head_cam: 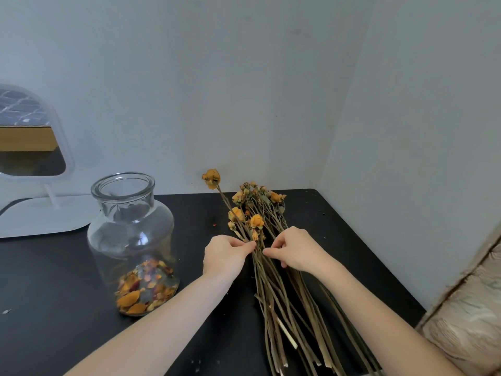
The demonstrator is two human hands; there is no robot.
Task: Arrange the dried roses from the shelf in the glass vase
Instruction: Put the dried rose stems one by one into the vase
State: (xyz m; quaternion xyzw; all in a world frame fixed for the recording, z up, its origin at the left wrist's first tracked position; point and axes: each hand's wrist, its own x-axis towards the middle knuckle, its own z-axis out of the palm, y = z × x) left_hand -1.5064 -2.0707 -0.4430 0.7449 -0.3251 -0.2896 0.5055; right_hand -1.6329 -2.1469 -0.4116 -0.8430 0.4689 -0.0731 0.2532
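Toward the far right corner of the surface, left hand and right hand pinch roses in tight grip, probably sorting; next, one stem must go into the vase.

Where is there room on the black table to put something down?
Bare table lies in front of the glass vase, and in the strip between it and the dried roses. Crowded: the right side under the stems, and the mirror base back left.
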